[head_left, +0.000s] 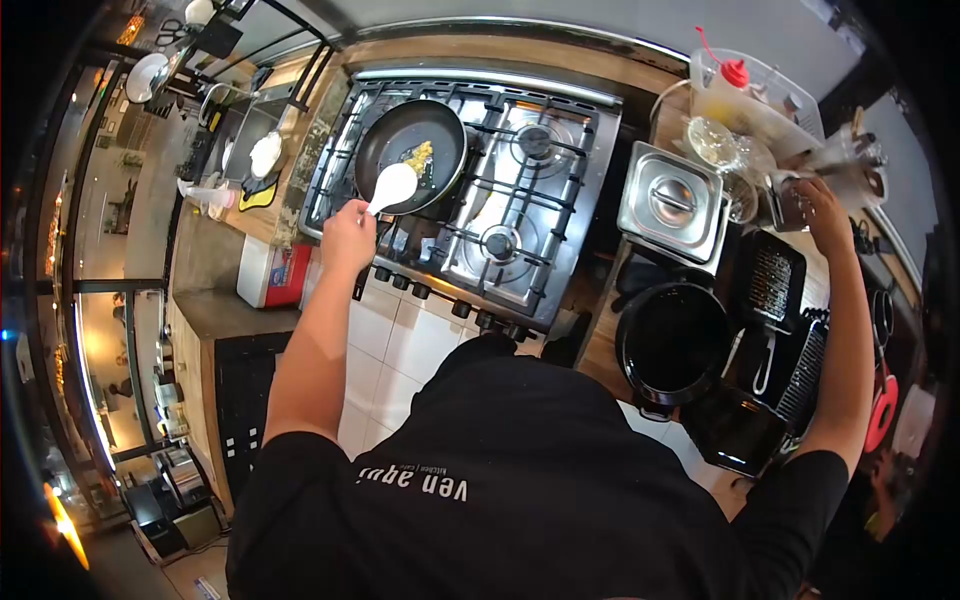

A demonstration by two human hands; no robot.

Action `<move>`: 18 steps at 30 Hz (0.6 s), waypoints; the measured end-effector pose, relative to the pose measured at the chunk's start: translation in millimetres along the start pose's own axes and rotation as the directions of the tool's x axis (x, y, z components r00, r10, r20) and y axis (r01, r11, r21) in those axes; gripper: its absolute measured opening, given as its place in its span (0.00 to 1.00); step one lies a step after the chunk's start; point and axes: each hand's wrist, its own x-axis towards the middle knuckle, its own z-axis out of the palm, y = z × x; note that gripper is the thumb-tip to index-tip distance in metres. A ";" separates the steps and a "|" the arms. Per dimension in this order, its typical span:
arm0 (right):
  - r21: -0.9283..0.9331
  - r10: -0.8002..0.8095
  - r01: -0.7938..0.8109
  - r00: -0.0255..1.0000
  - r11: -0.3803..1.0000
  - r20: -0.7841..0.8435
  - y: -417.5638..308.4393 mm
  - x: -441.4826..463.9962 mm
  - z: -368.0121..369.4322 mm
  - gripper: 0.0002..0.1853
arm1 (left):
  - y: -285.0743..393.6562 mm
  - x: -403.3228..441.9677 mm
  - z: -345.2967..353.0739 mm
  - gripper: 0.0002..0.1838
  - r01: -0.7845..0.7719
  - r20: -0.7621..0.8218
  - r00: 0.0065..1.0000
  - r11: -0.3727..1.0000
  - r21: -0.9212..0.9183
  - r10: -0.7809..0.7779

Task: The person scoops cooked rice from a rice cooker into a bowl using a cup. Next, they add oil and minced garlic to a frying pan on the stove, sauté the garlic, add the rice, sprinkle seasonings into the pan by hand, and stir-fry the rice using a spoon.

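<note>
My left hand is closed round the handle of a white spoon, whose broad head is over a dark frying pan. A small heap of yellowish chopped food lies in the pan, which sits on a burner of the gas stove. Far to the right, my right hand has its fingers curled at the edge of a small metallic container. What is inside that container is hard to make out.
A lidded steel food pan stands right of the stove. Below it are a black pot and a ridged grill pan. A clear bin holds a red-capped squeeze bottle. A sink lies at the left.
</note>
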 end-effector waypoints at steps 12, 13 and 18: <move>-0.026 0.165 -0.178 0.951 0.984 -0.262 -249.1 -120.6 -102.3 0.13 | -53.1 112.9 23.3 0.13 -0.079 0.285 0.954 0.995 -0.057 0.092; -0.047 0.153 -0.177 0.937 0.983 -0.315 -295.8 -134.2 -103.8 0.13 | -65.8 125.7 19.1 0.12 -0.097 0.332 0.939 0.995 0.003 0.091; 0.896 0.501 -0.229 0.866 0.381 0.008 -499.2 -157.5 -11.5 0.10 | -57.2 186.4 64.0 0.11 -0.322 0.232 0.906 0.933 -0.162 0.353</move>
